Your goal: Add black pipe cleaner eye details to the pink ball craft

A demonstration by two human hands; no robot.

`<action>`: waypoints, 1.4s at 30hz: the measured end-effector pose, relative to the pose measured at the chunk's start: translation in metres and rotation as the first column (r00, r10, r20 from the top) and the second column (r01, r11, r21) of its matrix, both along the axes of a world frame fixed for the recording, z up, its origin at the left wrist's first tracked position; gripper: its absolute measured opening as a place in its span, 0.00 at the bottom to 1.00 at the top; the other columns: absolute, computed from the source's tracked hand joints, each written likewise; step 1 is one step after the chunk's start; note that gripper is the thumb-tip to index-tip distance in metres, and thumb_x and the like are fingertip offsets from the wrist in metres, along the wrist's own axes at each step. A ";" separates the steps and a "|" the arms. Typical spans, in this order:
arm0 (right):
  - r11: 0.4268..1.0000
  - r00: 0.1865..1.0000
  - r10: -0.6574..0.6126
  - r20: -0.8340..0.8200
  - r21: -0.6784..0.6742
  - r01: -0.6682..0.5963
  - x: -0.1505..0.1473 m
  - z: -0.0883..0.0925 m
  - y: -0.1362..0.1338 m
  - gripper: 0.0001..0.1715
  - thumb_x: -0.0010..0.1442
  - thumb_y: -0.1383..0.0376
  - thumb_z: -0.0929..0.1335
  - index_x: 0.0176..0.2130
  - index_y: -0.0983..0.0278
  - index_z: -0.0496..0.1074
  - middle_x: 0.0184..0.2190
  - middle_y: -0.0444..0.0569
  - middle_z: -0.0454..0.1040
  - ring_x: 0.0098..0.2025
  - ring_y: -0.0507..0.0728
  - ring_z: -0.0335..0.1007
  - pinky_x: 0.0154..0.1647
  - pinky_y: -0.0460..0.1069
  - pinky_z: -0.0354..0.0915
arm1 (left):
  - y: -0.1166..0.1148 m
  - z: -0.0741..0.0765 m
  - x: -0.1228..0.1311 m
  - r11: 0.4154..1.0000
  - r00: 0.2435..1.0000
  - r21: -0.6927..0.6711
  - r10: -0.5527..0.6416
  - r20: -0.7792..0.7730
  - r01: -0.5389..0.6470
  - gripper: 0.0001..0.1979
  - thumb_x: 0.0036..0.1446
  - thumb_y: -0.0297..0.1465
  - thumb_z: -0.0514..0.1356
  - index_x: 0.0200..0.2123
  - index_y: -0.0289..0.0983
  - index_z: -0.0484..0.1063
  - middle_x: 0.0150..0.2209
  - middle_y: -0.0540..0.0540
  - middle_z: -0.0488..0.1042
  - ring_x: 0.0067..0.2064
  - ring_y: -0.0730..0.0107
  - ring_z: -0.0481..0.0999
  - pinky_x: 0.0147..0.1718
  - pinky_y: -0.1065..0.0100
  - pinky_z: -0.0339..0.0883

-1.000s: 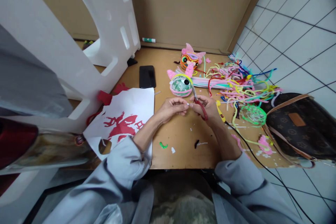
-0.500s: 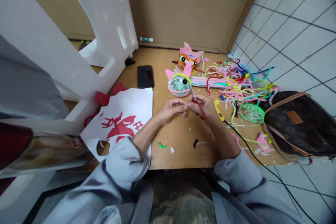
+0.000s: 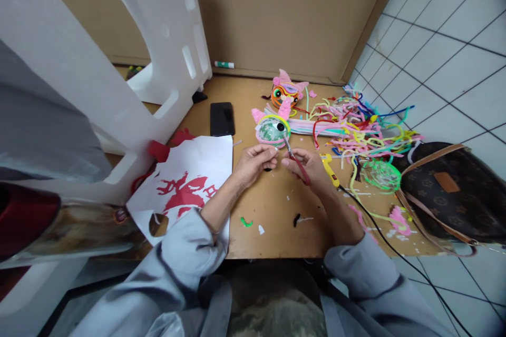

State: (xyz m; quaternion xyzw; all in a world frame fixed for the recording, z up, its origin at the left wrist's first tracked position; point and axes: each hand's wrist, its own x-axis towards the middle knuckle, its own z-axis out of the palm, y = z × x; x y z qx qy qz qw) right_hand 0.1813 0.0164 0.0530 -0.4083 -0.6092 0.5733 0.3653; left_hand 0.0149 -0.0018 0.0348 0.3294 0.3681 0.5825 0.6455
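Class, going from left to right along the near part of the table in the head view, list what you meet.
White paper with red cutout → left hand → right hand holding red scissors → green coil → brown handbag.

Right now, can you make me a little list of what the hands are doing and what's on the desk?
Left hand: fingers pinched together; anything between them is too small to tell
Right hand: holds red scissors, blades pointing at the green ball craft
Beside right hand: yellow glue gun
Desk right: pipe cleaner pile, brown bag
Desk left: black phone, white paper with red cut-out
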 end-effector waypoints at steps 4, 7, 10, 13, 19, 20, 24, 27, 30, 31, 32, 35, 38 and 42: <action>0.995 0.994 0.103 0.044 -0.014 -0.103 -0.001 -0.002 -0.002 0.25 0.43 0.51 0.75 0.33 0.65 0.70 0.18 0.36 0.62 0.18 0.45 0.52 0.18 0.43 0.49 | 0.002 0.003 -0.001 0.996 0.996 0.005 0.087 0.037 -0.087 0.20 0.33 0.38 0.74 0.27 0.32 0.76 0.25 0.50 0.75 0.24 0.81 0.71 0.24 0.76 0.66; 0.994 0.992 0.103 0.074 0.016 -0.104 -0.001 -0.004 -0.001 0.26 0.42 0.51 0.75 0.34 0.66 0.70 0.19 0.37 0.60 0.20 0.45 0.51 0.20 0.43 0.48 | 0.002 0.003 -0.001 0.994 0.993 0.012 0.110 0.037 -0.111 0.20 0.33 0.39 0.74 0.27 0.32 0.76 0.26 0.50 0.75 0.24 0.82 0.71 0.24 0.77 0.66; 0.993 0.988 0.119 0.098 0.015 -0.121 -0.001 -0.003 -0.001 0.26 0.42 0.49 0.75 0.33 0.66 0.70 0.20 0.37 0.60 0.21 0.45 0.50 0.21 0.43 0.48 | 0.002 0.002 -0.002 0.994 0.994 0.020 0.104 0.022 -0.105 0.19 0.35 0.39 0.73 0.27 0.31 0.75 0.25 0.50 0.75 0.24 0.81 0.71 0.24 0.77 0.66; 0.989 0.982 0.146 0.121 -0.008 -0.146 -0.001 -0.001 -0.002 0.27 0.42 0.47 0.74 0.33 0.66 0.71 0.20 0.38 0.61 0.21 0.46 0.51 0.21 0.44 0.48 | 0.002 0.002 -0.002 0.994 0.995 0.028 0.102 0.001 -0.102 0.19 0.35 0.39 0.73 0.26 0.32 0.74 0.23 0.50 0.74 0.23 0.81 0.71 0.23 0.76 0.65; 0.987 0.976 0.147 0.160 0.038 -0.155 0.000 -0.005 -0.001 0.28 0.43 0.46 0.74 0.33 0.66 0.73 0.20 0.39 0.60 0.22 0.47 0.52 0.22 0.44 0.51 | 0.002 0.001 -0.001 0.992 0.991 0.053 0.121 -0.060 -0.118 0.18 0.37 0.39 0.71 0.25 0.32 0.72 0.21 0.51 0.72 0.21 0.80 0.69 0.22 0.75 0.64; 0.987 0.975 0.134 0.178 0.070 -0.148 0.001 -0.008 0.000 0.29 0.43 0.46 0.73 0.33 0.66 0.74 0.20 0.39 0.60 0.22 0.47 0.53 0.23 0.44 0.52 | 0.002 0.000 -0.001 0.991 0.989 0.054 0.127 -0.070 -0.123 0.17 0.38 0.39 0.71 0.25 0.32 0.72 0.20 0.51 0.72 0.20 0.80 0.69 0.22 0.75 0.64; 0.970 0.968 0.052 0.247 0.216 -0.108 0.003 -0.018 0.004 0.29 0.44 0.45 0.73 0.34 0.67 0.76 0.20 0.41 0.62 0.25 0.49 0.57 0.25 0.45 0.54 | 0.002 -0.002 0.000 0.989 0.986 0.065 0.137 -0.097 -0.132 0.16 0.40 0.38 0.70 0.25 0.33 0.72 0.19 0.51 0.72 0.20 0.79 0.69 0.22 0.75 0.64; 0.962 0.962 0.049 0.268 0.247 -0.118 0.004 -0.021 0.005 0.30 0.45 0.44 0.73 0.34 0.67 0.76 0.20 0.41 0.62 0.25 0.50 0.56 0.26 0.45 0.54 | 0.002 -0.002 0.000 0.989 0.986 0.072 0.137 -0.096 -0.131 0.15 0.40 0.37 0.70 0.26 0.33 0.72 0.19 0.52 0.72 0.20 0.79 0.69 0.22 0.75 0.64; 0.958 0.959 0.055 0.277 0.255 -0.129 0.005 -0.021 0.006 0.30 0.46 0.43 0.72 0.34 0.67 0.76 0.20 0.41 0.61 0.24 0.49 0.55 0.26 0.45 0.53 | 0.002 -0.001 0.000 0.990 0.987 0.067 0.133 -0.091 -0.127 0.16 0.39 0.37 0.71 0.25 0.33 0.72 0.19 0.52 0.72 0.20 0.80 0.69 0.22 0.75 0.64; 0.958 0.958 0.057 0.280 0.256 -0.131 0.005 -0.020 0.006 0.30 0.46 0.43 0.72 0.33 0.67 0.76 0.20 0.41 0.60 0.24 0.49 0.55 0.26 0.45 0.53 | 0.002 -0.001 0.000 0.990 0.987 0.065 0.131 -0.090 -0.126 0.16 0.39 0.37 0.71 0.25 0.33 0.72 0.19 0.52 0.72 0.20 0.80 0.69 0.22 0.75 0.64; 0.957 0.958 0.059 0.282 0.256 -0.134 0.005 -0.020 0.006 0.30 0.46 0.43 0.72 0.33 0.67 0.76 0.19 0.41 0.60 0.24 0.49 0.54 0.25 0.45 0.53 | 0.002 -0.001 0.000 0.990 0.987 0.064 0.129 -0.090 -0.124 0.16 0.38 0.37 0.71 0.25 0.33 0.72 0.19 0.52 0.72 0.20 0.80 0.69 0.22 0.75 0.64; 0.957 0.954 0.060 0.294 0.255 -0.139 0.005 -0.020 0.006 0.29 0.46 0.43 0.72 0.32 0.66 0.76 0.19 0.40 0.57 0.23 0.49 0.50 0.24 0.45 0.50 | 0.002 -0.001 0.000 0.990 0.987 0.064 0.131 -0.098 -0.125 0.15 0.39 0.37 0.70 0.25 0.33 0.72 0.19 0.51 0.72 0.20 0.79 0.69 0.22 0.75 0.64; 0.956 0.951 0.057 0.304 0.258 -0.140 0.006 -0.020 0.007 0.27 0.46 0.44 0.73 0.31 0.66 0.75 0.19 0.39 0.55 0.23 0.48 0.48 0.24 0.45 0.49 | 0.002 -0.002 -0.001 0.990 0.985 0.064 0.132 -0.111 -0.126 0.15 0.40 0.37 0.70 0.26 0.33 0.72 0.19 0.51 0.72 0.20 0.79 0.69 0.22 0.74 0.64; 0.967 0.954 0.081 0.287 0.211 -0.146 0.005 -0.017 0.005 0.26 0.45 0.46 0.73 0.30 0.66 0.74 0.19 0.39 0.54 0.22 0.47 0.48 0.23 0.45 0.47 | 0.001 0.000 -0.001 0.991 0.985 0.064 0.125 -0.119 -0.118 0.14 0.40 0.36 0.70 0.25 0.33 0.72 0.19 0.51 0.71 0.20 0.79 0.69 0.22 0.74 0.64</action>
